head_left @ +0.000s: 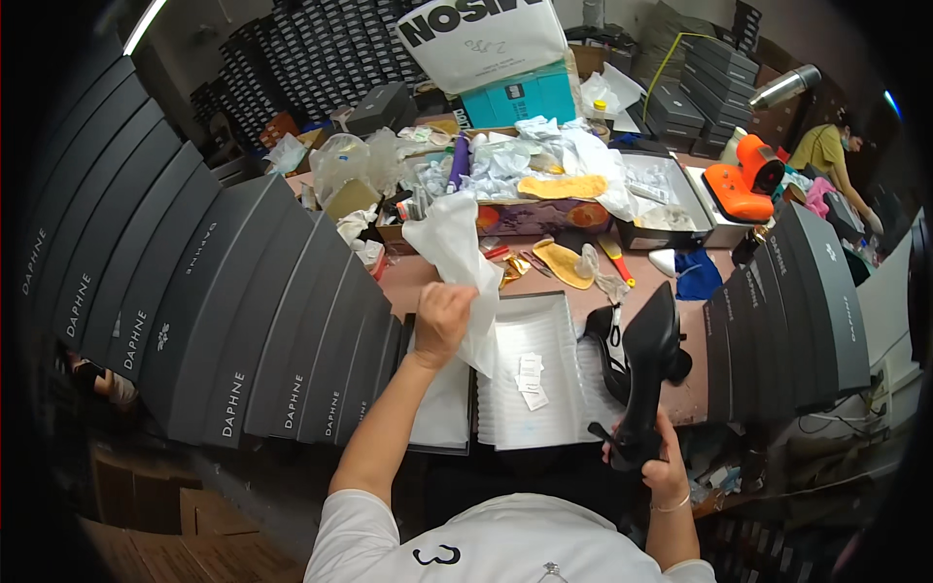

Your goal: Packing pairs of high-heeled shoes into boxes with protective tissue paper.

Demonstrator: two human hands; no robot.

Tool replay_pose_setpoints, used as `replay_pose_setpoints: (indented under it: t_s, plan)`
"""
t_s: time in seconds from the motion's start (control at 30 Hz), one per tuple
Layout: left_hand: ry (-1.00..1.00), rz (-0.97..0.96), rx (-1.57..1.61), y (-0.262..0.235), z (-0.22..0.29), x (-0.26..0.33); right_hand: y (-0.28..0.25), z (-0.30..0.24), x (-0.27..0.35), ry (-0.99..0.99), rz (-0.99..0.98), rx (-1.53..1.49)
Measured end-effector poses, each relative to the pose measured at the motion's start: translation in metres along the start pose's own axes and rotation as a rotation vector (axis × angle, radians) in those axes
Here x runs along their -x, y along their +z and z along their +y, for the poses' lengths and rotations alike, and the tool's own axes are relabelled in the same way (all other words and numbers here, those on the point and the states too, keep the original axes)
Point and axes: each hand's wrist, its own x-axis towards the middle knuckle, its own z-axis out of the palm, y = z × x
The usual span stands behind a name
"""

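My left hand (pixel 442 321) grips a sheet of white tissue paper (pixel 457 257) and holds it up above the open shoe box (pixel 530 374). The box is lined with white paper and holds a few small paper slips (pixel 531 379). My right hand (pixel 653 457) grips a black high-heeled shoe (pixel 649 364) by its heel end, toe pointing up and away, to the right of the box. A second black shoe (pixel 607 355) lies on the table just behind it, beside the box.
Dark grey shoe boxes (pixel 224 311) stand stacked at the left, more at the right (pixel 802 301). The table's far side is cluttered with yellow insoles (pixel 564 262), crumpled paper, a floral box (pixel 530 216) and an orange device (pixel 743 180). Another person (pixel 826 151) sits at far right.
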Motion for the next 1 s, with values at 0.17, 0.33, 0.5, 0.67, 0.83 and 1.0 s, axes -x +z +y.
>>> replay_pose_setpoints:
  t_s: [0.17, 0.33, 0.5, 0.67, 0.83, 1.0]
  plan:
    - [-0.262, -0.364, 0.256, -0.016, 0.055, 0.115, -0.003, -0.002, -0.008, 0.041, -0.151, 0.258]
    - [-0.876, -0.062, 0.608, -0.070, 0.115, 0.083, -0.013, 0.019, 0.011, 0.236, -0.203, 0.126]
    - [-0.802, -0.460, 0.863, -0.031, 0.192, 0.074, -0.027, 0.019, 0.030, 0.097, -0.143, -0.192]
    - [-0.482, -0.244, 0.363, 0.063, 0.200, 0.079, -0.042, -0.006, 0.069, 0.041, -0.076, -0.221]
    - [-0.625, -0.360, 0.646, 0.085, 0.169, 0.096, -0.053, -0.004, 0.100, 0.101, -0.037, -0.128]
    - [-0.923, -0.732, 1.018, 0.056, 0.136, 0.106, -0.056, -0.008, 0.097, 0.225, -0.283, -0.308]
